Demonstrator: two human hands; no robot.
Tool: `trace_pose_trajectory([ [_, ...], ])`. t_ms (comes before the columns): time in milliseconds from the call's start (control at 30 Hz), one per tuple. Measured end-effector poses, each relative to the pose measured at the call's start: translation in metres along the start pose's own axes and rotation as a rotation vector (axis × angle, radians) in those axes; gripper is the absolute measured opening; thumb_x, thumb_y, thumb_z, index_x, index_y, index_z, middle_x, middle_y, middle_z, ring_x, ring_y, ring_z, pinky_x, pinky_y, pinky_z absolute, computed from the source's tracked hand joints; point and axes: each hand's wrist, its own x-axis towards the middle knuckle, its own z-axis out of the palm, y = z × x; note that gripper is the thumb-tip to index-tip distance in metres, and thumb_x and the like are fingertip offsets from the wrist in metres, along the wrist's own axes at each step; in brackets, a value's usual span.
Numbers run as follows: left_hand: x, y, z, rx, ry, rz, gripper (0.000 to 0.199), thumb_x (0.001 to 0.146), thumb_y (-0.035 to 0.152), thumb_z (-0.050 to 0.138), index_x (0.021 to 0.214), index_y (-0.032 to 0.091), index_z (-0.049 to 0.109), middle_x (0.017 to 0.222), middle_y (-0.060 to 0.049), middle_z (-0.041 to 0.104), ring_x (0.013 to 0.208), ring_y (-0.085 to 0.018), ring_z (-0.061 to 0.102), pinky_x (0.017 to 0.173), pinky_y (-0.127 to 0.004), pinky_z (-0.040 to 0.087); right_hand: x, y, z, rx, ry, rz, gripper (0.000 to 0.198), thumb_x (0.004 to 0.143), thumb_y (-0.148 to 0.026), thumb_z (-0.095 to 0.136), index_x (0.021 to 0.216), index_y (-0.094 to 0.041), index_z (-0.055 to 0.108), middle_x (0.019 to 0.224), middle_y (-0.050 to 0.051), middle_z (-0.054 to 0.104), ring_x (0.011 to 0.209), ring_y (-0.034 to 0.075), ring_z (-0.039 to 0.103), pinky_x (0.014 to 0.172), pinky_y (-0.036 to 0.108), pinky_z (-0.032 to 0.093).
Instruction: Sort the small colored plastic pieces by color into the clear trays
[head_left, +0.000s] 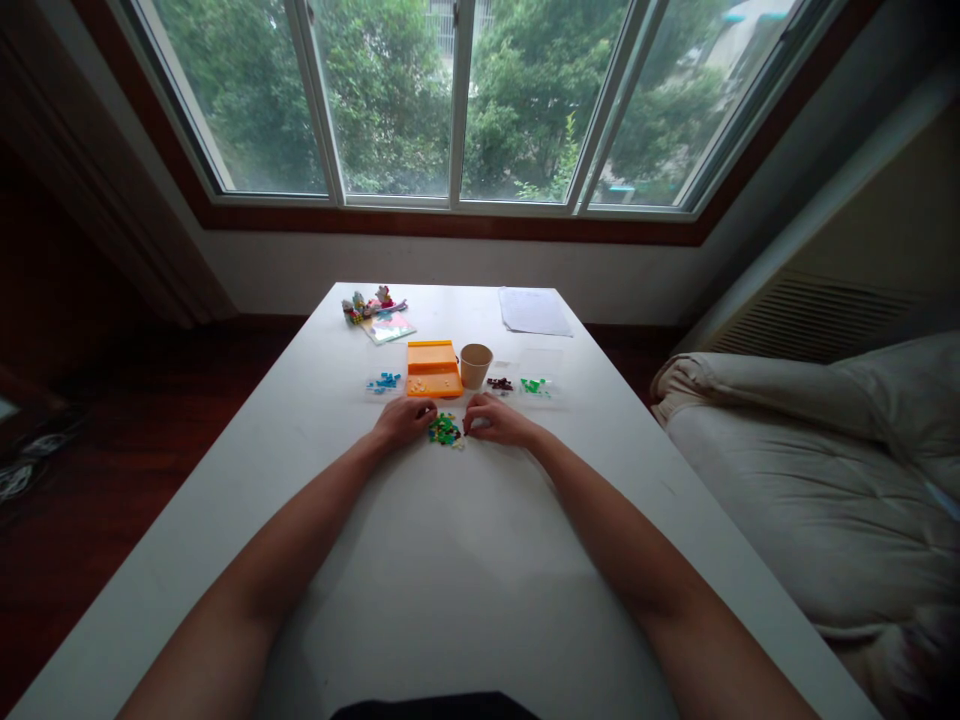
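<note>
A small pile of mixed toy building pieces (444,430), green, yellow, blue, dark and pale, lies on the white table between my hands. At its left edge rests my left hand (406,421), fingers curled together; anything inside them is hidden. My right hand (496,420) is on the pile's right side, its fingertips pinched down close to the table. A tiny dark bit shows at those fingertips, too small to name. Just beyond the hands stand an open orange case (433,368) with a few small orange pieces in it and a brown paper cup (475,366).
Clear trays hold blue pieces (385,381), dark brown pieces (499,384) and green pieces (534,386). Colourful assembled figures (373,304) sit on the far left by a shiny card (388,327). White paper sheets (535,311) lie far right. A sofa (810,480) flanks the table (465,580).
</note>
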Motion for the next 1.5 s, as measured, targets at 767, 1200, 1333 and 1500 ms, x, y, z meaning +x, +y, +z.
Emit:
trace_pose_trajectory([
  [767, 0.000, -0.002, 0.001, 0.001, -0.006, 0.006, 0.031, 0.091, 0.041, 0.049, 0.093, 0.023, 0.074, 0.076, -0.003, 0.070, 0.069, -0.017, 0.058, 0.064, -0.027, 0.035, 0.003, 0.037, 0.016, 0.594, 0.789, 0.435, 0.022, 0.069, -0.033, 0.066, 0.087, -0.021, 0.065, 0.078, 0.000, 0.067, 0.069, 0.014, 0.057, 0.060, 0.026, 0.044],
  [1200, 0.000, -0.002, 0.000, -0.010, -0.002, 0.011, 0.029, 0.090, 0.040, 0.050, 0.091, 0.023, 0.074, 0.075, -0.003, 0.069, 0.067, -0.016, 0.057, 0.062, -0.027, 0.034, 0.000, 0.044, 0.013, 0.579, 0.959, 0.499, 0.032, 0.073, -0.045, 0.069, 0.092, -0.019, 0.066, 0.083, 0.004, 0.070, 0.070, 0.015, 0.060, 0.063, 0.029, 0.050],
  [1333, 0.000, -0.003, 0.001, -0.013, 0.001, 0.013, 0.029, 0.090, 0.040, 0.050, 0.091, 0.023, 0.074, 0.076, -0.002, 0.070, 0.066, -0.016, 0.056, 0.062, -0.027, 0.033, 0.000, 0.047, 0.014, 0.629, 0.925, 0.529, 0.035, 0.075, -0.046, 0.067, 0.097, -0.019, 0.066, 0.088, 0.006, 0.072, 0.071, 0.016, 0.063, 0.065, 0.030, 0.052],
  [1500, 0.000, -0.004, 0.001, -0.014, 0.004, 0.021, 0.030, 0.091, 0.040, 0.049, 0.092, 0.023, 0.074, 0.075, -0.003, 0.069, 0.067, -0.016, 0.057, 0.061, -0.027, 0.032, 0.001, 0.047, 0.014, 0.653, 0.917, 0.536, 0.034, 0.078, -0.043, 0.062, 0.102, -0.019, 0.065, 0.088, 0.006, 0.072, 0.069, 0.014, 0.062, 0.063, 0.028, 0.052],
])
